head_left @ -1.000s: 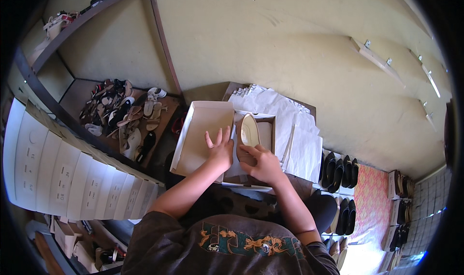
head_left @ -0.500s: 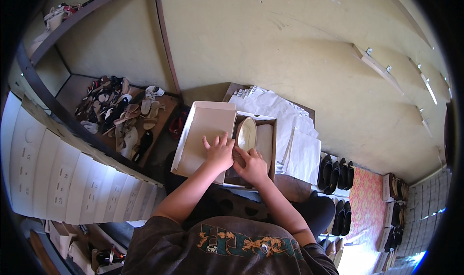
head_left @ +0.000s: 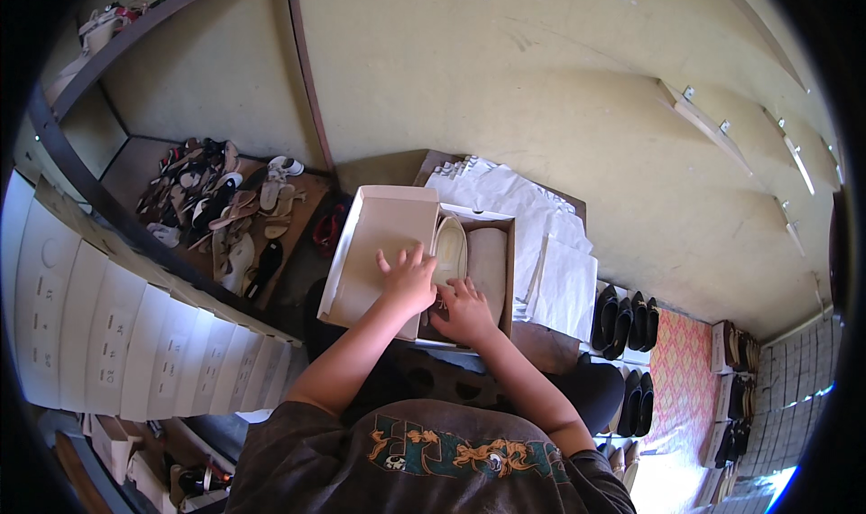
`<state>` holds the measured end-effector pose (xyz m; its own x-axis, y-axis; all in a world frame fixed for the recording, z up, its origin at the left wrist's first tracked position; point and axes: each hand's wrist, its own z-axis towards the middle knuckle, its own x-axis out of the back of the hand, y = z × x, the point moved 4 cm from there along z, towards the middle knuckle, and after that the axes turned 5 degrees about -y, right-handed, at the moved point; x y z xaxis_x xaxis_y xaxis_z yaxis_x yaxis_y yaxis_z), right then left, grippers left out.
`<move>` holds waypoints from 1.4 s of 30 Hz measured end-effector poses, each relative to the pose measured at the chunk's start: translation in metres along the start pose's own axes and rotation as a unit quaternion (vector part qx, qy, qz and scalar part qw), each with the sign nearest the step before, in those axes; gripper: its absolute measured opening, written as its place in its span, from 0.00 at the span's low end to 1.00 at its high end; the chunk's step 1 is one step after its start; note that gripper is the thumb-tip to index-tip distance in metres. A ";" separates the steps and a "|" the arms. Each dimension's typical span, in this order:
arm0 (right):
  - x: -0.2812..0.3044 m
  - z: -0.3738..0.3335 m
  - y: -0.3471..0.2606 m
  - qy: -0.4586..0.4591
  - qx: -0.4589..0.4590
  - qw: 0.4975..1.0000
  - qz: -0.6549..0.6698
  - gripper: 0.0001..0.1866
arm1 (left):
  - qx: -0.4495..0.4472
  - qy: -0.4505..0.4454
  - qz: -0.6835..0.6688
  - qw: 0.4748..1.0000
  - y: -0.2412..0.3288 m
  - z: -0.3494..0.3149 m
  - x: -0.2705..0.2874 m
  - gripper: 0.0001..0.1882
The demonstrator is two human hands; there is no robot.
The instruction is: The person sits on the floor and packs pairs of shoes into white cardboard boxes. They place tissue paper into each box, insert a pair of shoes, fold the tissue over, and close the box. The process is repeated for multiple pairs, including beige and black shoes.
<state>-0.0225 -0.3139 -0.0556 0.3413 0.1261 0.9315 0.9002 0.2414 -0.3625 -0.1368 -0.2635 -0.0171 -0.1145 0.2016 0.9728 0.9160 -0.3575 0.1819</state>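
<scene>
A white shoebox (head_left: 511, 261) stands in front of me, its lid (head_left: 390, 230) folded back to the left. In the box's left half lies a pale shoe (head_left: 451, 248), its rounded end away from me; a beige wrapped bundle (head_left: 487, 266) fills the right side. My left hand (head_left: 409, 282) rests on the lid beside the box's left edge, fingers spread and holding nothing. With bent fingers my right hand (head_left: 465, 314) grips the shoe's near end inside the box. That end is hidden by the hand.
White paper sheets (head_left: 532, 221) are stacked behind and right of the box. Piled sandals (head_left: 212, 194) sit on the left shelf, above a row of white shoeboxes (head_left: 126, 342). Black shoes (head_left: 622, 320) stand at right. Wooden brackets (head_left: 704, 126) jut from the wall.
The shoe has gone from tilted to lying lower and flatter in the box, and the right hand has shifted slightly down and toward me. My left hand has barely moved.
</scene>
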 end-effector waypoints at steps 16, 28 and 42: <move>0.021 0.023 -0.014 -0.237 -0.054 0.966 -0.085 0.31 | 0.018 0.001 -0.098 0.995 -0.012 -0.001 0.006 0.26; 0.023 -0.025 0.118 0.228 -0.094 0.913 0.324 0.28 | 0.228 0.008 -0.328 0.917 -0.116 -0.052 0.045 0.34; 0.023 -0.037 0.129 0.022 -0.147 0.684 0.714 0.49 | -0.174 0.040 -0.338 0.924 0.071 -0.040 0.049 0.25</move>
<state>0.1116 -0.3156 -0.0796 0.9317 0.0018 -0.3632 -0.3457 -0.3026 -0.8882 -0.0932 -0.3155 0.0491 -0.6563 0.4239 0.6242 0.4463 -0.4490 0.7741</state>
